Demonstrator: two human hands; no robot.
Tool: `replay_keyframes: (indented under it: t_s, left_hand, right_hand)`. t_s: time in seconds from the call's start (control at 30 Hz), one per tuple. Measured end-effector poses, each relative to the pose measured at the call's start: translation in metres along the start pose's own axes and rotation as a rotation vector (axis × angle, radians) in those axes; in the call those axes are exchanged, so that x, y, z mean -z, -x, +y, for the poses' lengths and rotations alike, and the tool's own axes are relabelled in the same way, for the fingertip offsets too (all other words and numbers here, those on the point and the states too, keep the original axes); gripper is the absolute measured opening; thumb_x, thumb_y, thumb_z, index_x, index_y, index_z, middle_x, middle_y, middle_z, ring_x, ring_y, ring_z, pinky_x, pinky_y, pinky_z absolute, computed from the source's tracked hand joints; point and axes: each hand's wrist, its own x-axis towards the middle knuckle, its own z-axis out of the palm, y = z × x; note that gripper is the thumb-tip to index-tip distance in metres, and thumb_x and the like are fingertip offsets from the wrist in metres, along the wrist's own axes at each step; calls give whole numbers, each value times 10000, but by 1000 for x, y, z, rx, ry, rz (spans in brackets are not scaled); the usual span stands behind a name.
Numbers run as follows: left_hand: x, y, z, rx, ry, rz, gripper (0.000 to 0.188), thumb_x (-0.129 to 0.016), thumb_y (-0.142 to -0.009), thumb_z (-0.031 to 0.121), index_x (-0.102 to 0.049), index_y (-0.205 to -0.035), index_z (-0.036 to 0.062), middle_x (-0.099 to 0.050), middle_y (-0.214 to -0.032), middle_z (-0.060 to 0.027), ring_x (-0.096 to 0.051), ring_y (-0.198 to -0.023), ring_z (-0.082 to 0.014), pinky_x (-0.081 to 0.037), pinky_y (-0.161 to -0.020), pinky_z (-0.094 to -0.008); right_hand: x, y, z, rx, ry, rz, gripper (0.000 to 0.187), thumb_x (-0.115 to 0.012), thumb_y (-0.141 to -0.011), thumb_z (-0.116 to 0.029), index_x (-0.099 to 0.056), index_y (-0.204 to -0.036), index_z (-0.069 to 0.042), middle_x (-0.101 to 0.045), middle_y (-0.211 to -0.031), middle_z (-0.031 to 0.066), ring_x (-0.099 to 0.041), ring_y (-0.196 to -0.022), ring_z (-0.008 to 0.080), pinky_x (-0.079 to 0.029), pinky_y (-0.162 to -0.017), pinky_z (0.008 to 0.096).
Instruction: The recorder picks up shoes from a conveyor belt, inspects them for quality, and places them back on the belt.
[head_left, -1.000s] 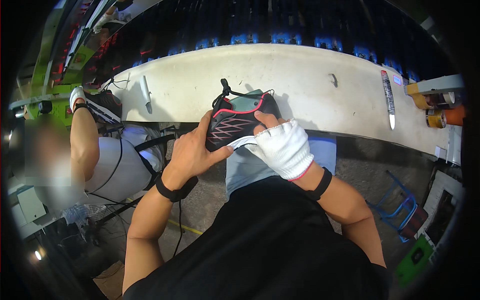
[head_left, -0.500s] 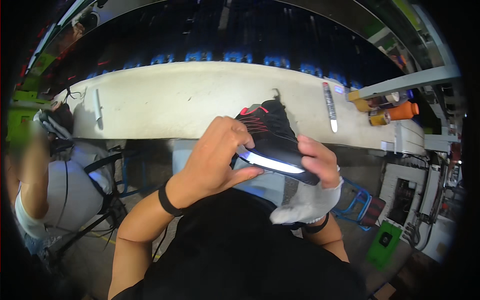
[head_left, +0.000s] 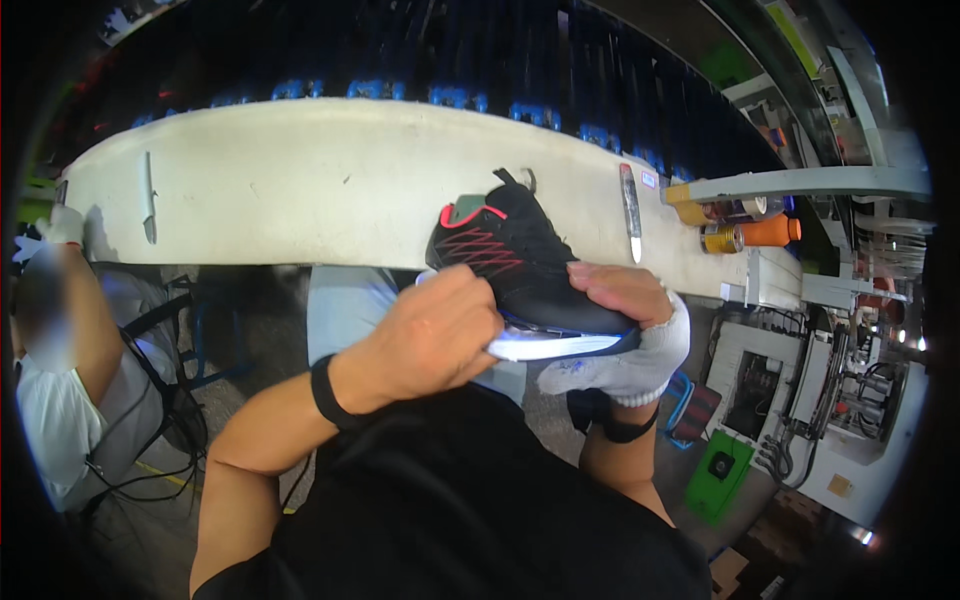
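A black shoe (head_left: 540, 270) with red crisscross lines and a red-edged collar is tilted at the near edge of the white bench. Along its side facing me runs a bright white sole (head_left: 555, 347). My left hand (head_left: 430, 330), bare with a dark wristband, is closed on the sole's edge near the middle of the shoe; its fingertips are partly hidden. My right hand (head_left: 665, 340) wears a white glove that leaves some fingers bare. It clasps the toe end, fingers over the top and the gloved part beneath.
On the white bench (head_left: 300, 180) lie a knife (head_left: 630, 205) at right and a slim pale tool (head_left: 148, 200) at left. A yellow can (head_left: 720, 239) and an orange bottle (head_left: 770, 232) stand at the right end. Another person (head_left: 95, 370) sits at left. Dark rollers run behind.
The shoe has turned so more of its upper and red lines show. My left fingers have closed in at the sole, the thumb no longer stretched out. My view has shifted.
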Motion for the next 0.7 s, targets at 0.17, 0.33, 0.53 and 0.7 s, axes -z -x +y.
replay_keyframes:
  t_s: [0.17,0.33,0.53,0.7]
  left_hand:
    - [17,2,-14,7,2,-26,366,-897,-790,212,-615,-956,47,-586,-923,-113,-596,-810,-316,-519,-694,-416]
    - [18,5,-18,96,-66,-78,457,-934,-768,342,-605,-931,71,-583,-916,-98,-606,-818,-309,-523,-694,-416]
    - [18,27,-28,207,37,-68,401,-936,-771,256,-645,-966,60,-644,-972,-95,-655,-904,-319,-554,-762,-422]
    - [36,50,-49,221,-452,-132,433,-869,-811,91,-697,-1209,71,-708,-1251,-151,-692,-1120,-378,-582,-967,-456]
  right_hand:
    - [-10,-5,-4,47,-77,-50,733,-1119,-549,-361,-728,-1109,-93,-814,-1061,106,-823,-1046,335,-663,-937,487]
    - [-13,-2,-2,17,-148,-43,716,-1117,-569,-351,-733,-1111,-85,-816,-1068,112,-819,-1053,346,-639,-969,496]
    - [-20,8,16,-6,-433,154,156,-745,-889,-31,-711,-1039,-10,-804,-1017,210,-801,-959,381,-615,-973,552]
    - [-19,19,24,-119,-513,326,103,-621,-915,36,-674,-996,2,-795,-970,240,-783,-925,385,-612,-985,574]
